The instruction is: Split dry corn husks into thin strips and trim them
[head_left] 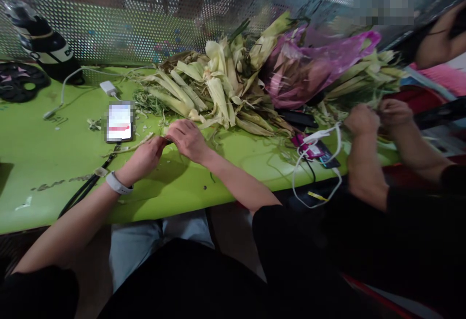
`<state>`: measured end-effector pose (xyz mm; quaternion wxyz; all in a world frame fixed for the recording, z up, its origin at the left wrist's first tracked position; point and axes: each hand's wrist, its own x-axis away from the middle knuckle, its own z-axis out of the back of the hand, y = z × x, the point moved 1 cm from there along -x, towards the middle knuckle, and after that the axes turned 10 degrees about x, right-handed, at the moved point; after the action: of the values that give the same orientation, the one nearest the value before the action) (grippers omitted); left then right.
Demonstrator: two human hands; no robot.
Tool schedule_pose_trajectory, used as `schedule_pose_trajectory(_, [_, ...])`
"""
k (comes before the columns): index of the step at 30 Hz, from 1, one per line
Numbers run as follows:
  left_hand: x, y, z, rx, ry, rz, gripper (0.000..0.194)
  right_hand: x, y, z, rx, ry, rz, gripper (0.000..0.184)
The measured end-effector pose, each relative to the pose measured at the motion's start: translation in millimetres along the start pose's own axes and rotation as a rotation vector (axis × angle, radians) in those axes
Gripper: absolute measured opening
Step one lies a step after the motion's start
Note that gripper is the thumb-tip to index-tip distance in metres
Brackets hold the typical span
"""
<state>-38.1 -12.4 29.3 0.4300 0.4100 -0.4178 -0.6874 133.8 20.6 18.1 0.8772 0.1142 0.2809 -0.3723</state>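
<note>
My left hand (147, 158), with a pale band on its wrist, and my right hand (187, 139) meet fingertip to fingertip just above the green table (171, 188). Both are closed in a pinch. Whatever lies between the fingers is hidden, apart from a small pale bit showing beside them. Right behind my hands rises a heap of corn husks (220, 98), pale green to dry tan, with corn silk (151, 103) at its left. A narrow husk strip (134, 149) lies near my left hand. Beyond that strip is a phone (119, 122) with a lit screen.
A pink plastic bag (291, 83) leans on the heap's right. A co-worker's hands (362, 122) work among more husks there. White cables (340, 163) hang over the front edge. At left are a dark bottle (51, 49), a charger plug (108, 88) and a perforated metal panel (120, 23) behind.
</note>
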Motion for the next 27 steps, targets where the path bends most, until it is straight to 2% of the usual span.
schedule_pose_trajectory(4, [0.8,-0.1,1.5,-0.057,-0.088,-0.033,0.022,-0.2,-0.2,-2.5,-0.013,0.052,0.062,0.031])
schedule_pose_trajectory(8, [0.5,-1.8,2.7,-0.083,-0.124,-0.064,0.018,-2.0,-1.1,0.0,0.032,0.095,0.025,0.036])
schedule_pose_trajectory(13, [1.4,-0.4,4.0,-0.09,-0.128,-0.11,0.011,-3.2,-1.1,2.8,0.031,0.027,-0.012,0.037])
schedule_pose_trajectory(19, [3.5,-4.4,5.8,-0.273,-0.22,-0.198,0.021,-1.9,-3.5,4.4,0.076,0.002,0.008,0.039])
schedule_pose_trajectory(22, [4.2,-8.1,4.6,-0.42,-0.202,-0.269,0.021,-2.2,-5.1,4.8,0.084,-0.005,0.016,0.038])
schedule_pose_trajectory(27, [6.6,-14.6,1.0,-0.676,-0.113,-0.398,0.023,-3.4,-4.2,4.4,0.031,-0.038,-0.047,0.039])
